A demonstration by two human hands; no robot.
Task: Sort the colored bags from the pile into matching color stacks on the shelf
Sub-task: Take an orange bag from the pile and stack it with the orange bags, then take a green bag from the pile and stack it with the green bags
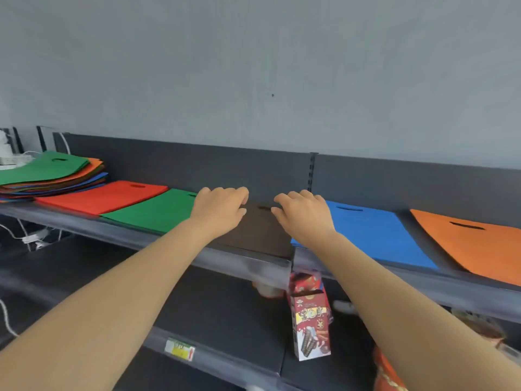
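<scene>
A dark brown bag (259, 234) lies flat in the middle of the shelf (169, 242), between a green bag (152, 213) and a blue bag (372, 235). My left hand (220, 210) and my right hand (303, 215) sit on its far end, one each side of the handle slot, with fingers curled onto the fabric. Further left lies a red bag (104, 196), and an orange bag (473, 244) lies at the far right. The mixed pile of colored bags (50, 176), with a green one on top, sits at the shelf's left end.
A dark back panel (197, 165) with a slotted upright (311, 170) runs behind the shelf. On the lower shelf a red and white snack box (310, 323) stands beneath my right arm. White cables and a power strip (14, 160) are at the far left.
</scene>
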